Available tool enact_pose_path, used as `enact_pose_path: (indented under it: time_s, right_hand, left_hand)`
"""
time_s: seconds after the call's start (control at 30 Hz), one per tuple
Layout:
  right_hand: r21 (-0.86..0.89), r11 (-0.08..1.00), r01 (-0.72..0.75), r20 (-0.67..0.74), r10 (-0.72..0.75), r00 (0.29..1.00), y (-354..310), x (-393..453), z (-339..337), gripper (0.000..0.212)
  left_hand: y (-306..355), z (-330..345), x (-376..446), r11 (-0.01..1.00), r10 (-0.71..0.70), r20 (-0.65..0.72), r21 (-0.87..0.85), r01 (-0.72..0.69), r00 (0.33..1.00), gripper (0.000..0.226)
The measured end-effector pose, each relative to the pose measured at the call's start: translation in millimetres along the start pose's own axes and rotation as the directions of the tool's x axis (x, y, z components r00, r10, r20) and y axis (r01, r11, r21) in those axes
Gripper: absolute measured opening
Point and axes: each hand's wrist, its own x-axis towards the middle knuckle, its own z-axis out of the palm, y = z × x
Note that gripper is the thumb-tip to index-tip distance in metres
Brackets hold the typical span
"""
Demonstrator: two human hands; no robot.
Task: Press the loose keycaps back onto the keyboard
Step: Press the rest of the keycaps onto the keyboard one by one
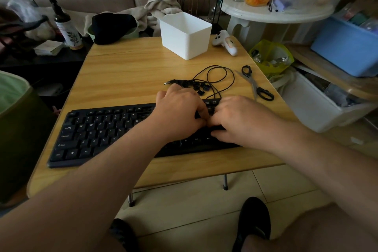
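Head view | 1 keyboard [98, 133] | about 5 loose keycaps [201, 88] | 2 hands: left hand [180, 112], right hand [241, 120] | grip unclear

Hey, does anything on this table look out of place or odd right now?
Yes. Several loose keycaps lie scattered behind the keyboard, tangled among its black cable. Open scissors lie askew near the table's right edge. Both hands meet over the keyboard's right section.

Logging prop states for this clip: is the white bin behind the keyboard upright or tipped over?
Upright. The white bin stands on its base on the table, its open mouth facing up. Whether it holds anything cannot be told.
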Motion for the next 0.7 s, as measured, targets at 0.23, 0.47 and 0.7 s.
enact_pose_path:
  time_s: [0.23,0.47,0.7]
  right_hand:
    - [-0.044,0.994,0.101,-0.150,-0.107,0.983,-4,-9,7,0.012]
    - [0.101,0.989,-0.104,-0.106,0.115,0.988,-8,-23,6,0.028]
    - [0.242,0.942,-0.232,-0.067,0.255,0.965,-14,-30,13,0.035]
  left_hand:
    - [1,0,0,1.000,-0.006,0.029,0.008,0.006,1.000,0.002]
    - [-1,-1,-1,1.000,-0.005,0.022,0.012,0.005,1.000,0.014]
    - [0,0,-3,1.000,-0.001,-0.005,0.018,0.001,1.000,0.015]
